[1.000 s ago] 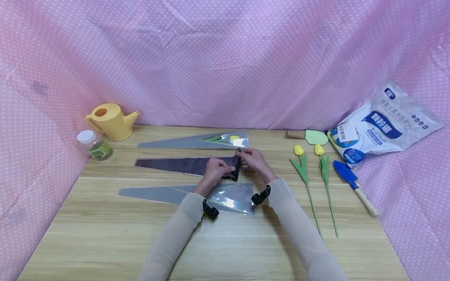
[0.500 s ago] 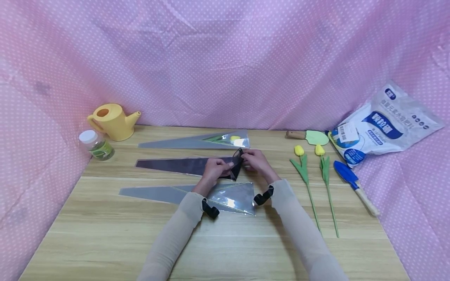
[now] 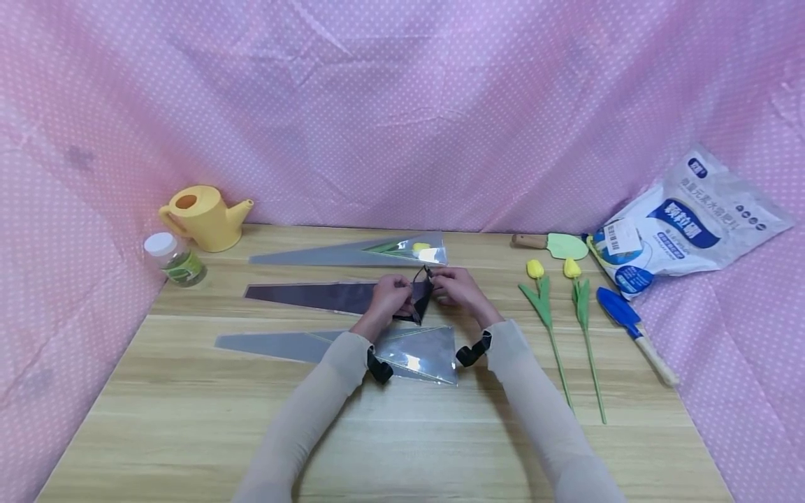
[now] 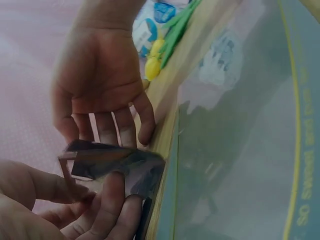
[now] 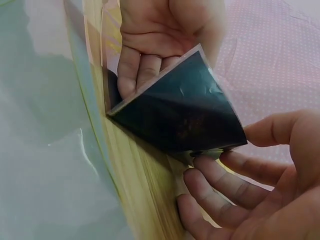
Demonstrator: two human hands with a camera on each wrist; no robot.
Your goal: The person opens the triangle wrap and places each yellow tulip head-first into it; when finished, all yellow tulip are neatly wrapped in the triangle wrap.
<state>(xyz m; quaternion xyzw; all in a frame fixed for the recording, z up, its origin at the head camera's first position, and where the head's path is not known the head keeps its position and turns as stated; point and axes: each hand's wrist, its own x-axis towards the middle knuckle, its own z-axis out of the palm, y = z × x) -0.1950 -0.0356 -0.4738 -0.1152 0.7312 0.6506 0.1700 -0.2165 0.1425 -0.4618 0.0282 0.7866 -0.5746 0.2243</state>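
Note:
A dark, tapering flower sleeve (image 3: 314,296) lies across the middle of the table, its wide right end raised and gaping. My left hand (image 3: 390,297) pinches the near side of that mouth, with several fingertips against the film (image 4: 145,170) in the left wrist view. Opposite it, my right hand (image 3: 459,288) grips a corner of the dark film (image 5: 185,105) between thumb and index finger. Nearer me lies a clear flower sleeve (image 3: 270,346) with yellow lines. Behind the dark one, another clear sleeve (image 3: 302,257) contains a yellow tulip (image 3: 420,246).
Two yellow tulips (image 3: 544,307) (image 3: 581,307) lie to the right, beside a blue trowel (image 3: 619,311). A green-bladed trowel (image 3: 566,246) and a white fertiliser bag (image 3: 666,230) are at the back right. At the back left stand a yellow watering can (image 3: 207,220) and a white-capped jar (image 3: 182,267).
My left hand has shifted slightly up and turned, its fingers moving from the near corner to the mouth of the dark sleeve. The mouth gapes more; my right hand moved slightly right.

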